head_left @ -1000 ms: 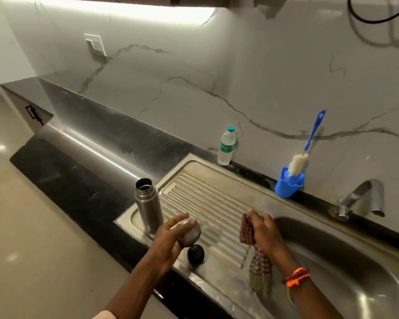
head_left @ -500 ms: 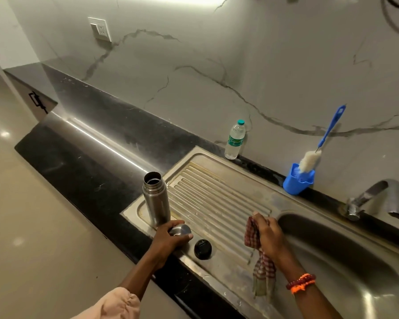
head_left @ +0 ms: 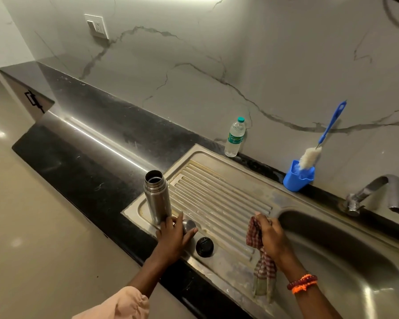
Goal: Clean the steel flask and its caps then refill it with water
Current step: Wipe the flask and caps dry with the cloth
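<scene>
The steel flask (head_left: 157, 196) stands upright and uncapped at the left end of the ribbed drainboard (head_left: 219, 199). Right beside its base my left hand (head_left: 173, 236) grips the steel outer cap (head_left: 189, 225), which sits on the drainboard. The black inner cap (head_left: 204, 246) lies just to the right of that hand. My right hand (head_left: 271, 236) holds a checked red cloth (head_left: 262, 261) over the drainboard near the basin's left rim, and the cloth hangs down toward me.
A sink basin (head_left: 355, 261) fills the right, with a steel tap (head_left: 376, 194) behind it. A blue cup (head_left: 298, 178) holding a bottle brush (head_left: 318, 143) and a plastic water bottle (head_left: 235, 137) stand against the marble wall. Black countertop (head_left: 90, 171) runs left.
My left hand has lowered the steel cap from above the drainboard down onto it, next to the flask. My right hand keeps hold of the cloth, barely moved.
</scene>
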